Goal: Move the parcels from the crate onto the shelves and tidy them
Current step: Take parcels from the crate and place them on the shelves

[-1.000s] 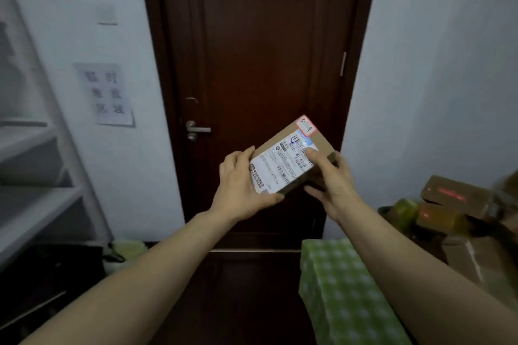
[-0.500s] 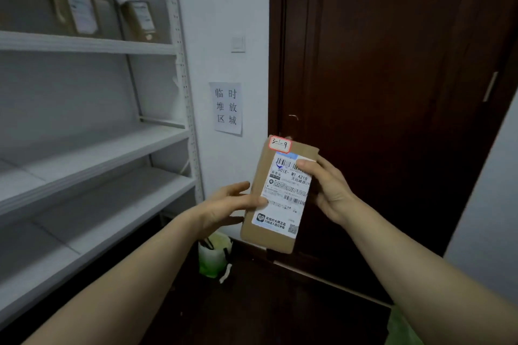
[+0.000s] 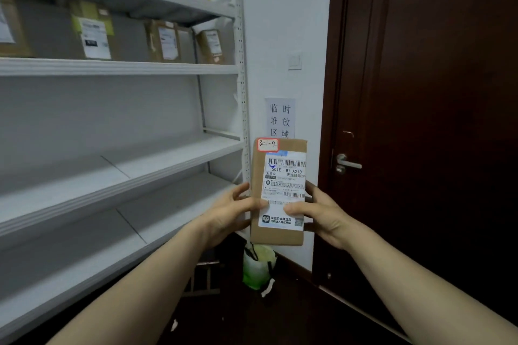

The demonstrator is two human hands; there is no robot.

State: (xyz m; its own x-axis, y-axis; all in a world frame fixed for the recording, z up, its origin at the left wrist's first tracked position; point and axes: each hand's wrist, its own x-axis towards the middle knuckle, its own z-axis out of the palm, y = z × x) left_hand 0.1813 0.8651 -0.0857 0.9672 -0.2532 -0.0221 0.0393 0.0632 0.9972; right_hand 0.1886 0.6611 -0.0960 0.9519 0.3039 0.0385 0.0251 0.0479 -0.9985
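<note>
So, mid-task: flat brown cardboard parcel [image 3: 280,173] w/ white shipping label + red-edged "3-1-9" tag held upright in mid-air, just right of white metal shelves [image 3: 117,67], not yet on any. Left hand [image 3: 224,216] clamped round left edge, right hand [image 3: 328,216] round right edge, both thumbs pressed on label. Several brown labelled boxes [image 3: 165,40] already standing on upper shelf. Crate out of view, so remaining count unknown. Nearby: dark brown wooden door [image 3: 434,120] w/ silver handle [image 3: 347,162], paper wall sign [image 3: 280,117], green-white bag [image 3: 256,266] on floor. Route to shelves looks open; only shelf upright post close by.
</note>
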